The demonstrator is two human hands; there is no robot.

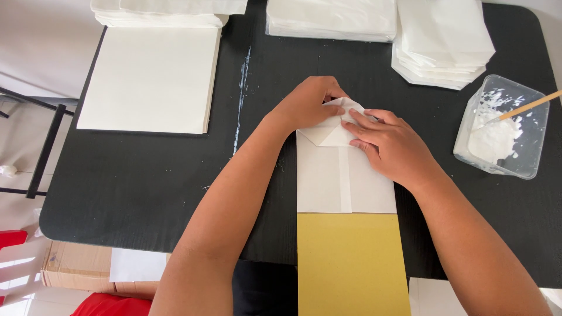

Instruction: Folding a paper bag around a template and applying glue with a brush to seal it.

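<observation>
A white paper bag [328,181] lies flat on the black table [146,175], its near end over a mustard-yellow card [351,263]. At its far end the paper is folded into angled flaps [331,133]. My left hand [307,102] presses the far left flap with curled fingers. My right hand [389,143] lies flat on the right side, its fingertips holding down the fold. Both hands press the paper; neither lifts it.
A stack of white sheets [149,79] sits at the left. Piles of folded white bags [331,17] [442,41] line the far edge. A clear tub of white paste [500,129] with a wooden stick [530,106] stands at the right. A cardboard box [76,266] is below the table.
</observation>
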